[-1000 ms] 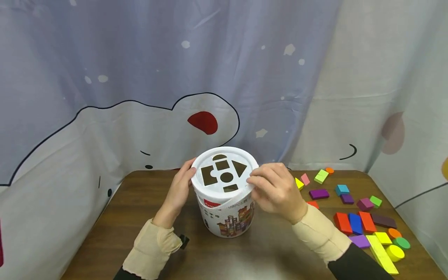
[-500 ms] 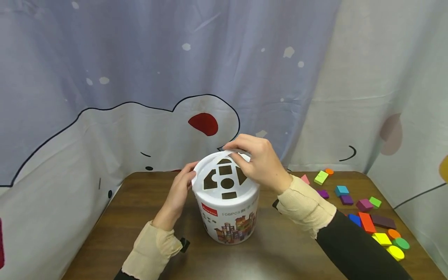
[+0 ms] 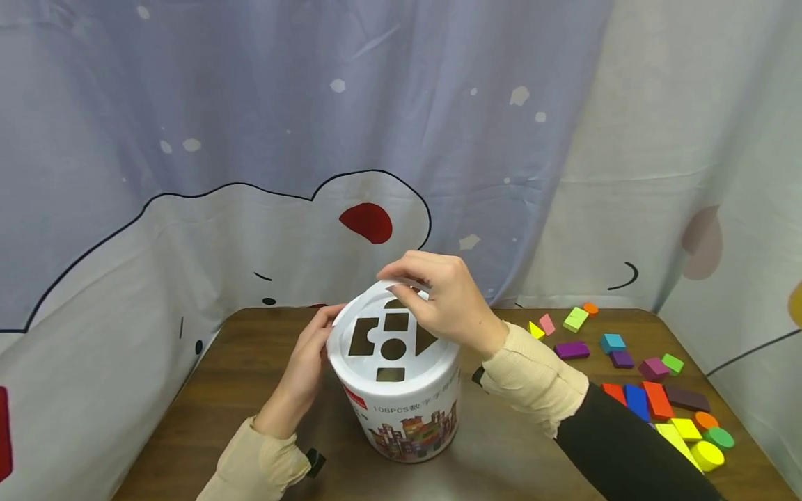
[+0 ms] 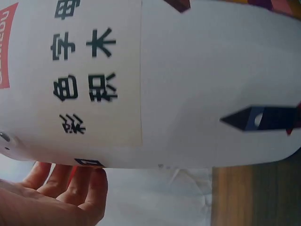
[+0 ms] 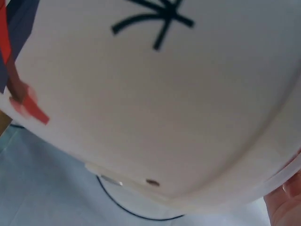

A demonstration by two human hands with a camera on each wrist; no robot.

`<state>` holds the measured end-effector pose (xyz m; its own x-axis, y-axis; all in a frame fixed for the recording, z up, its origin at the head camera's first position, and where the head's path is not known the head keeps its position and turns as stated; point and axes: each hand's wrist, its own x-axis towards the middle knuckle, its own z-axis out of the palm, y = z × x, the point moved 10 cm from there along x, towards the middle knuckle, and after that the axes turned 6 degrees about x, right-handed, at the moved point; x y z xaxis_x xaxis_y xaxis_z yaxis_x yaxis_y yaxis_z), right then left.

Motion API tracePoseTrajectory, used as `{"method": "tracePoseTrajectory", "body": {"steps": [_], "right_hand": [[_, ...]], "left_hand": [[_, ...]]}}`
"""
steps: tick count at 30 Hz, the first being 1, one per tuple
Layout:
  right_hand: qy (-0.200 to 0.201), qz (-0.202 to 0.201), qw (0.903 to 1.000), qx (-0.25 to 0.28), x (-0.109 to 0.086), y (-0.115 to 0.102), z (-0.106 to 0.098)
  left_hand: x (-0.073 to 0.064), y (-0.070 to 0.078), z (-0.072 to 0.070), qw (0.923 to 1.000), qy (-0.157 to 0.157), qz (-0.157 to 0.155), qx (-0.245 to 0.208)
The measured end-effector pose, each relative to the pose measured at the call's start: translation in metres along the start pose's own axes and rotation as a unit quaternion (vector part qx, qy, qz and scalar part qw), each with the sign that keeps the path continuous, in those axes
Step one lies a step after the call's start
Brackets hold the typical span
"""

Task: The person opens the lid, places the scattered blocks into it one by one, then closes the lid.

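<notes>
A white bucket (image 3: 401, 410) printed with colourful block buildings stands at the middle of the table. Its white lid (image 3: 370, 369) has cut-out shapes, including a circle, a triangle and rectangles. My left hand (image 3: 303, 376) holds the bucket's left side just under the rim. In the left wrist view, that hand's fingers (image 4: 96, 188) curl along the bucket wall. Reaching across the lid, my right hand (image 3: 445, 299) grips its far rim, thumb over the top and fingers along the outer edge. The right wrist view shows mostly bucket wall, with part of a hand at the right edge.
Coloured blocks lie scattered on the right of the brown wooden table (image 3: 238, 362). Among them are a purple block (image 3: 571, 350), a blue block (image 3: 637, 401), a dark brown block (image 3: 687, 398) and a yellow cylinder (image 3: 708, 456). A patterned curtain (image 3: 282, 125) hangs behind.
The white handle strip, earlier across the bucket's front, has swung up and back in my right hand. That hand has moved to the far rim. The lid's near edge has come closer and left.
</notes>
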<state>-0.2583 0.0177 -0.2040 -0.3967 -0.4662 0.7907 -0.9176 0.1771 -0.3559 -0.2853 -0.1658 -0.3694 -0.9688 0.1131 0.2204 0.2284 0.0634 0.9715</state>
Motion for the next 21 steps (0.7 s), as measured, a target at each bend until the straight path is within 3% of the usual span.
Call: {"method": "tracePoseTrajectory", "body": {"steps": [9,14,21], "right_hand": [[-0.002,-0.031,0.9984,0.047,-0.005,-0.025,0.014],[-0.01,-0.056,0.9951,0.081,-0.009,-0.039,0.02],[-0.005,-0.087,0.9916,0.096,-0.023,-0.054,0.019]], "left_hand": [[-0.042,0.014,-0.013,0.9996,0.006,0.021,0.014],[-0.067,0.022,-0.017,0.9987,0.025,0.038,0.025],[-0.086,0.031,-0.016,0.9943,0.043,0.084,0.05]]}}
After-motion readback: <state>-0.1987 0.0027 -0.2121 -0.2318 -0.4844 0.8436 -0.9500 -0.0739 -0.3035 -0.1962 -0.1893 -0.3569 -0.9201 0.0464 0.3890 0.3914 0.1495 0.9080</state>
